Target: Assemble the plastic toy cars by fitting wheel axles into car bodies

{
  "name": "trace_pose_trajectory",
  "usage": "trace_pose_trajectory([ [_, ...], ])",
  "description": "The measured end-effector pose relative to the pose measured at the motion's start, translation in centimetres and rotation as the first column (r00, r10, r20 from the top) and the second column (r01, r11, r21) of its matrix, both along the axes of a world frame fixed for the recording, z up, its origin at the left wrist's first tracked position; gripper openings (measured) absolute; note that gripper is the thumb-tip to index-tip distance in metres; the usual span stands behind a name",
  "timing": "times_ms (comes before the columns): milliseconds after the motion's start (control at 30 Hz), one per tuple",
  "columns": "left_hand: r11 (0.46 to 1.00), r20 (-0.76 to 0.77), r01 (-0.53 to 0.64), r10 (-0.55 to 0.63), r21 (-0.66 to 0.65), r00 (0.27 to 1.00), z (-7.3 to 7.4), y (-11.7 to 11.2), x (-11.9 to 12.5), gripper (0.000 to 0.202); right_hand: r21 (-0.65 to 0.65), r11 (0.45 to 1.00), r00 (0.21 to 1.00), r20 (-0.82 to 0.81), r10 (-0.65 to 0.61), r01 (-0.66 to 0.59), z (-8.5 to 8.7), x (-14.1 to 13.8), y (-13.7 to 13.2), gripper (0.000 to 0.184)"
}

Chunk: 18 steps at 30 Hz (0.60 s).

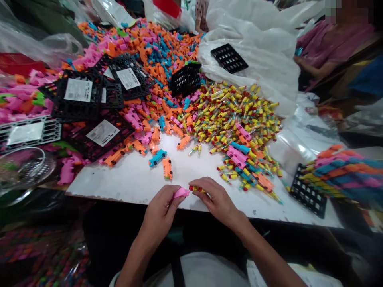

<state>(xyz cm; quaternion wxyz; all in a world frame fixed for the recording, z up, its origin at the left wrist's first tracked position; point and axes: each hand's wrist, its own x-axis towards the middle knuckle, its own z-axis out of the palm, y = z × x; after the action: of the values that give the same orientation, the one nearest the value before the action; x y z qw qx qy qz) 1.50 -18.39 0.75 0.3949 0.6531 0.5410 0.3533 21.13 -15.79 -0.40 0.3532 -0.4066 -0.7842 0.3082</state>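
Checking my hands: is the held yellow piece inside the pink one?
Out: the yellow piece shows its red end beside the pink piece.

Pink toy, yellow tube (red-ended), white tabletop, black lattice tray

Bright on the table, glossy on the plastic beyond it, nearly black beneath. Blurred and stretched over the toy stack at its right end and the basket to its left.
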Motion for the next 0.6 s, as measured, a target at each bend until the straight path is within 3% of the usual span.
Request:
trace_pose_trajectory([
  [200, 0.998, -0.033, -0.017, 0.015, -0.055, 0.999, -0.4, -0.1, 0.1, 0.024, 0.076, 0.994, 0.997, 0.019, 0.075, -0.076, -0.2, 0.1, 0.3, 0.026],
  [333, 0.983, 0.015, -0.104, 0.107, -0.154, 0.994, -0.6, -0.5, 0.6, 0.026, 0.127, 0.983, 0.987, 0.104, 0.119, -0.132, -0.7, 0.3, 0.1, 0.027],
  [500, 0.923, 0.151, -0.115, 0.181, -0.368, 0.972, -0.2, -0.9, 1.1, 0.030, 0.272, 0.957, 0.974, 0.225, 0.037, -0.099, -1.6, 0.2, -1.0, 0.016],
  [600, 0.920, 0.061, -0.091, 0.124, -0.382, 0.990, 0.2, -0.6, 1.2, 0.028, 0.272, 0.956, 0.971, 0.234, 0.045, -0.109, -2.0, 0.3, -1.5, 0.014],
])
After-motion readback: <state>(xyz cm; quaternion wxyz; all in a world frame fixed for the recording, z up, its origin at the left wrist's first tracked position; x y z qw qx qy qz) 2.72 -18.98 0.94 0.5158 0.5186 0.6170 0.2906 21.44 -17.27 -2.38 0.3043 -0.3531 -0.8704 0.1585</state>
